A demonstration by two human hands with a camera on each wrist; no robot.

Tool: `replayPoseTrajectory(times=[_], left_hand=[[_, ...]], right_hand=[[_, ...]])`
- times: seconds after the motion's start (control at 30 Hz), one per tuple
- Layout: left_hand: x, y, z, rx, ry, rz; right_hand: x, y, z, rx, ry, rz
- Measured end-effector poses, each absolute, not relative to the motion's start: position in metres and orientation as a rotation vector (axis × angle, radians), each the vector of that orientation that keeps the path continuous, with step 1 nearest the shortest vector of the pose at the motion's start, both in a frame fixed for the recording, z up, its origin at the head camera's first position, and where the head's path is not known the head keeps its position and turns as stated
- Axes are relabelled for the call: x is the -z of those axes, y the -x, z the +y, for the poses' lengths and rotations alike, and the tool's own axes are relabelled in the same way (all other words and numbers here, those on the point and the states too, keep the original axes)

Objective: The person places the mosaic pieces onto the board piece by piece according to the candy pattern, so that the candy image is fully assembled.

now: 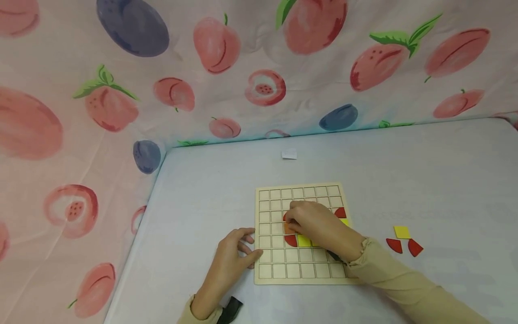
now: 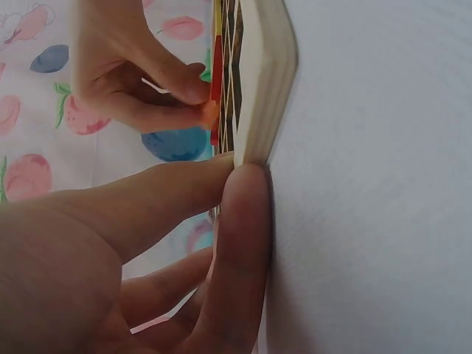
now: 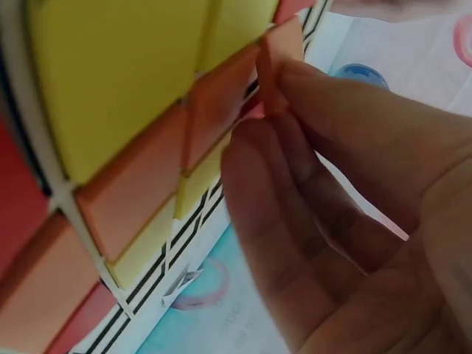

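Observation:
A square wooden grid board (image 1: 272,271) lies on the white table. My right hand (image 1: 317,225) is over its middle, and its thumb and fingers pinch an orange square tile (image 3: 286,55), held tilted at the board's surface in the right wrist view. Around it in the grid sit yellow square tiles (image 1: 304,240), orange tiles (image 3: 136,181) and red quarter-circle tiles (image 1: 290,241); my hand hides part of this pattern. My left hand (image 1: 231,255) grips the board's left edge, the thumb on top and a finger against the side (image 2: 247,214).
To the right of the board lie a loose yellow square tile (image 1: 402,232) and two red quarter-circle tiles (image 1: 415,247). A small white paper slip (image 1: 289,154) lies beyond the board. A fruit-patterned cloth (image 1: 226,90) hangs along the back and left sides of the table.

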State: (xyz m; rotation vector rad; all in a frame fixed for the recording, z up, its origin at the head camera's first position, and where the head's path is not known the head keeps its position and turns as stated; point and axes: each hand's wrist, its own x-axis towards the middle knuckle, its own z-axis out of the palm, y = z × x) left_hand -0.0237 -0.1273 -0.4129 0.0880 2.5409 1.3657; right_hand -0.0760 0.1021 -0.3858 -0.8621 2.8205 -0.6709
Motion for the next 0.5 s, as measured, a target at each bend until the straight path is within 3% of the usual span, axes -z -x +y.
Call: replayPoseTrajectory(times=[0.5], left_hand=[[0.4138, 0.0230, -0.1278, -1.371, -0.089, 2.539]], right_hand=[[0.3894, 0.0718, 0.1033, 0.564, 0.911, 2.911]])
